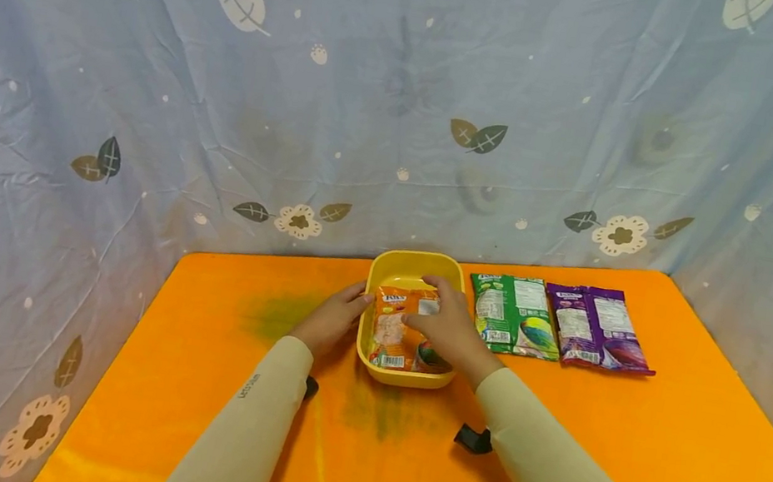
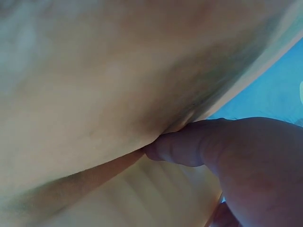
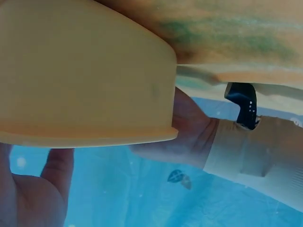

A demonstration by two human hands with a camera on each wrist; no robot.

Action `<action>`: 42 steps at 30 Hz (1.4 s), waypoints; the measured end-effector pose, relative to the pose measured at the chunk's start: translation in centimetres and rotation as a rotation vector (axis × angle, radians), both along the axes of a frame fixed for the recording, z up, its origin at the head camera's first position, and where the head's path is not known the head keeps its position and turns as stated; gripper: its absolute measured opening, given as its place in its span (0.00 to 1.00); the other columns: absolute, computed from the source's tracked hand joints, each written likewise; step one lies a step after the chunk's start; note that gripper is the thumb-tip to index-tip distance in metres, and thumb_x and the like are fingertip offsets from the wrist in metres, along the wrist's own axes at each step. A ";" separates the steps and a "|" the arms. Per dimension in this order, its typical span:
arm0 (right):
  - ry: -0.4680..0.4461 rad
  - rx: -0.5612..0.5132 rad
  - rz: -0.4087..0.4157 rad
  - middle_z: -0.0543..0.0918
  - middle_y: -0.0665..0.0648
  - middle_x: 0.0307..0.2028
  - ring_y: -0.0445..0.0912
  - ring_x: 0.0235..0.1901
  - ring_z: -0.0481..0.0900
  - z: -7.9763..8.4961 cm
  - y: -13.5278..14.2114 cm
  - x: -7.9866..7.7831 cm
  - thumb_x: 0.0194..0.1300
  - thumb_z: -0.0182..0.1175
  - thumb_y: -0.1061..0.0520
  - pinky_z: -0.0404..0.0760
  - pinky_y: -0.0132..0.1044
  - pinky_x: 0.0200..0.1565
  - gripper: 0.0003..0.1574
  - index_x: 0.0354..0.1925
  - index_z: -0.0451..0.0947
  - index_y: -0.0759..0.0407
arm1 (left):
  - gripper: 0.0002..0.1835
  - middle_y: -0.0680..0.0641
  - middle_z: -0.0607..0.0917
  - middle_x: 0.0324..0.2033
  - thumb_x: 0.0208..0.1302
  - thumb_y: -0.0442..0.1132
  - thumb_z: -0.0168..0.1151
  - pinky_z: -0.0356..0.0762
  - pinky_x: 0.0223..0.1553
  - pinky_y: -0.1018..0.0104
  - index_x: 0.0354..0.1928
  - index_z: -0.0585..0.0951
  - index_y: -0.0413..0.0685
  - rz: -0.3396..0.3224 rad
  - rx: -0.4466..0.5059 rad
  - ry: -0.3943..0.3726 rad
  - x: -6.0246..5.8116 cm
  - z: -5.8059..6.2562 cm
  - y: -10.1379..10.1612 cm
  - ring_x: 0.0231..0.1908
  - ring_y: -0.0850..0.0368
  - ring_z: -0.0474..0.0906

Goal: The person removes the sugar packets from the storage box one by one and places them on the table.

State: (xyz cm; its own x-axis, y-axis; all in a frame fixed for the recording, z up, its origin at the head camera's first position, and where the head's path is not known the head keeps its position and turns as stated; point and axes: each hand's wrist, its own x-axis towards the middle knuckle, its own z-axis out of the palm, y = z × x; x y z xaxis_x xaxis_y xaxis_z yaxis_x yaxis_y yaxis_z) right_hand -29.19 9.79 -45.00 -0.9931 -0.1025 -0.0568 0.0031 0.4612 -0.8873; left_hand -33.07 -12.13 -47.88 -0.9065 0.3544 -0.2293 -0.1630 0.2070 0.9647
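A yellow plastic tub (image 1: pixel 403 378) stands near the back of the orange-covered table, with an orange candy packet (image 1: pixel 389 330) lying face up inside. My left hand (image 1: pixel 332 321) holds the tub's left side, its thumb at the rim; its other fingers are partly hidden. Over the tub's right side reaches my right hand (image 1: pixel 454 328), thumb and fingers spread apart above the packet, covering part of it. In the right wrist view the tub's smooth outer wall (image 3: pixel 85 71) fills the upper left, with the right thumb and finger past its rim.
Right of the tub lie a green packet (image 1: pixel 514 316) and a purple packet (image 1: pixel 598 329) side by side. A blue patterned curtain (image 1: pixel 395 91) hangs close behind the table and along both sides. Black wrist-camera mounts (image 1: pixel 474 439) sit under the sleeves.
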 end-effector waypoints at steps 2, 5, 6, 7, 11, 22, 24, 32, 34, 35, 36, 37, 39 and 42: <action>-0.009 0.030 -0.032 0.55 0.60 0.66 0.56 0.60 0.62 -0.1 -0.3 -0.1 0.57 0.69 0.46 0.70 0.56 0.56 0.46 0.69 0.59 0.44 | 0.29 0.49 0.69 0.64 0.75 0.51 0.45 0.69 0.58 0.54 0.74 0.57 0.57 0.000 0.003 0.001 0.0 0.0 0.1 0.61 0.53 0.68; -0.025 0.052 -0.061 0.54 0.62 0.66 0.58 0.59 0.63 -0.1 -0.7 -0.1 0.57 0.69 0.48 0.70 0.56 0.55 0.46 0.68 0.60 0.47 | 0.28 0.48 0.70 0.64 0.75 0.51 0.45 0.68 0.58 0.54 0.74 0.58 0.57 0.006 0.005 0.000 0.0 0.0 0.2 0.61 0.53 0.68; -0.034 0.049 -0.067 0.54 0.63 0.66 0.58 0.59 0.63 -0.1 -0.8 -0.1 0.57 0.69 0.49 0.70 0.57 0.55 0.45 0.68 0.60 0.48 | 0.28 0.48 0.70 0.64 0.75 0.50 0.45 0.67 0.59 0.54 0.74 0.58 0.56 0.006 -0.001 0.004 0.0 0.1 0.2 0.61 0.53 0.67; -0.045 0.046 -0.071 0.54 0.63 0.66 0.58 0.60 0.62 0.0 -0.9 -0.1 0.57 0.69 0.49 0.70 0.57 0.55 0.45 0.68 0.61 0.48 | 0.28 0.49 0.71 0.63 0.75 0.51 0.46 0.68 0.58 0.55 0.74 0.59 0.57 0.010 -0.004 0.014 -0.2 -0.3 0.2 0.61 0.54 0.68; -0.079 0.008 -0.059 0.55 0.62 0.67 0.57 0.58 0.64 0.0 -1.0 -0.2 0.57 0.69 0.49 0.73 0.54 0.52 0.43 0.67 0.62 0.46 | 0.29 0.48 0.71 0.63 0.75 0.51 0.45 0.68 0.58 0.55 0.74 0.58 0.55 0.007 0.012 0.018 -0.3 -0.4 0.1 0.61 0.53 0.68; -0.159 -0.128 -0.054 0.69 0.59 0.60 0.53 0.45 0.75 -0.5 -1.0 -0.8 0.55 0.71 0.53 0.78 0.47 0.46 0.41 0.65 0.66 0.46 | 0.28 0.49 0.73 0.61 0.75 0.50 0.45 0.71 0.56 0.57 0.73 0.59 0.56 0.033 0.018 -0.020 0.0 -0.2 0.1 0.58 0.55 0.71; -0.170 -0.137 -0.030 0.66 0.59 0.62 0.54 0.48 0.74 -0.6 -1.0 -0.8 0.54 0.71 0.53 0.77 0.47 0.47 0.41 0.65 0.67 0.47 | 0.28 0.50 0.73 0.61 0.75 0.50 0.46 0.71 0.56 0.56 0.74 0.59 0.57 0.034 0.011 -0.021 0.0 -0.2 0.1 0.58 0.55 0.71; -0.137 -0.040 0.079 0.55 0.62 0.65 0.58 0.61 0.58 -1.2 -1.1 -0.9 0.49 0.75 0.56 0.67 0.53 0.58 0.39 0.60 0.75 0.47 | 0.29 0.52 0.73 0.61 0.75 0.52 0.45 0.70 0.56 0.56 0.74 0.57 0.60 0.015 -0.018 -0.022 0.0 -0.1 0.0 0.58 0.56 0.71; -0.137 -0.020 0.043 0.55 0.62 0.64 0.58 0.59 0.60 -1.3 -1.1 -0.9 0.47 0.77 0.54 0.68 0.53 0.57 0.43 0.61 0.73 0.45 | 0.29 0.51 0.73 0.61 0.75 0.53 0.45 0.71 0.56 0.55 0.74 0.56 0.61 0.009 -0.008 -0.032 0.1 -0.1 0.0 0.58 0.55 0.71; -0.141 -0.020 0.021 0.54 0.62 0.64 0.57 0.59 0.60 -1.4 -1.2 -0.9 0.47 0.77 0.54 0.69 0.53 0.56 0.44 0.62 0.71 0.45 | 0.29 0.51 0.73 0.61 0.75 0.53 0.45 0.72 0.55 0.55 0.74 0.56 0.61 0.007 -0.003 -0.037 0.1 -0.1 0.0 0.58 0.55 0.71; -0.142 -0.024 0.002 0.53 0.62 0.65 0.57 0.58 0.60 -1.5 -1.2 -0.9 0.47 0.77 0.54 0.70 0.53 0.56 0.46 0.63 0.69 0.45 | 0.29 0.51 0.73 0.61 0.75 0.53 0.45 0.72 0.55 0.55 0.75 0.56 0.62 0.007 0.000 -0.043 0.1 -0.1 0.0 0.58 0.55 0.71; -0.144 -0.031 -0.018 0.54 0.62 0.65 0.57 0.57 0.62 -1.5 -1.2 -0.9 0.47 0.77 0.54 0.71 0.52 0.55 0.47 0.64 0.68 0.45 | 0.29 0.52 0.73 0.61 0.75 0.53 0.45 0.72 0.55 0.55 0.75 0.55 0.62 0.010 0.002 -0.050 0.1 -0.1 0.0 0.58 0.56 0.72; -0.141 -0.049 -0.038 0.57 0.60 0.65 0.55 0.55 0.66 -1.6 -1.2 -1.0 0.48 0.77 0.54 0.74 0.50 0.53 0.47 0.65 0.67 0.45 | 0.29 0.51 0.72 0.62 0.75 0.52 0.45 0.72 0.55 0.56 0.75 0.56 0.61 0.014 0.009 -0.047 0.0 -0.2 0.0 0.58 0.55 0.71; -0.143 -0.076 -0.027 0.66 0.59 0.62 0.54 0.51 0.72 -1.5 -1.3 -1.0 0.48 0.76 0.56 0.76 0.49 0.50 0.45 0.63 0.69 0.48 | 0.29 0.50 0.72 0.62 0.75 0.51 0.45 0.73 0.54 0.55 0.74 0.56 0.59 0.020 0.025 -0.048 0.0 -0.3 0.0 0.58 0.55 0.71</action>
